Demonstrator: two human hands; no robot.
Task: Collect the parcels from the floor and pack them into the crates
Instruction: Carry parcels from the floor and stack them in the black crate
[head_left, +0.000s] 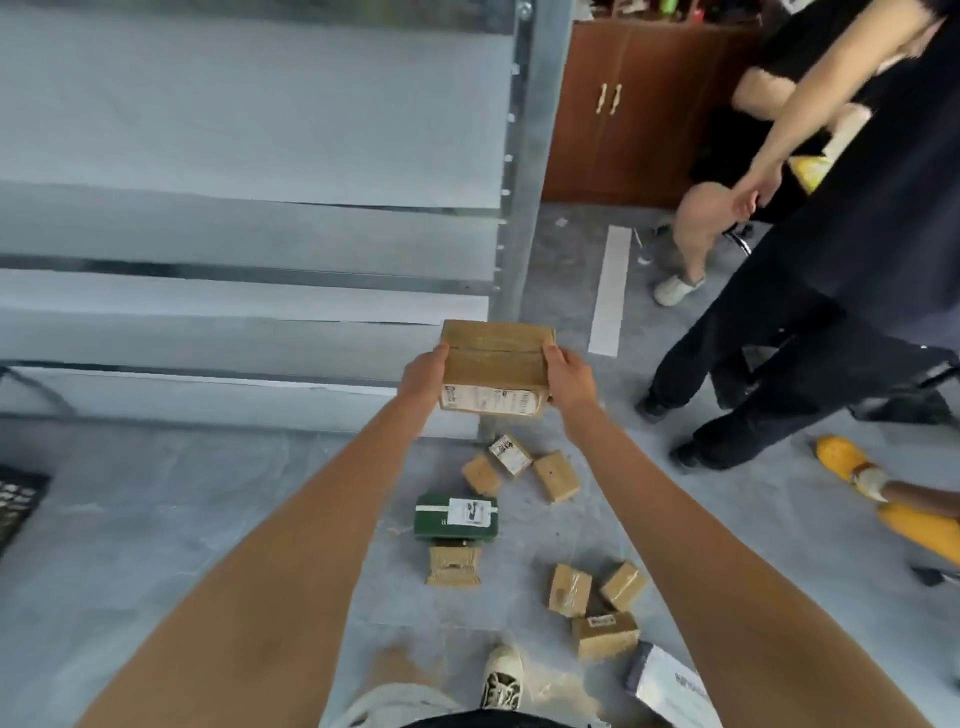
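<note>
Grey floor (156, 519): scattered parcels, one green box (457, 517). Left hand (423, 376), right hand (569, 379) grasp cardboard parcel (496, 358) aloft.

Even, diffuse indoor light falls on the grey concrete floor (156, 519), leaving only faint, soft shadows and no glare. Wide-angle distortion bends the pale metal shelving rack (249, 156) towards the edges. Motion blur softens the whole frame, most strongly the black-clothed bystanders (831, 260) at right.
</note>
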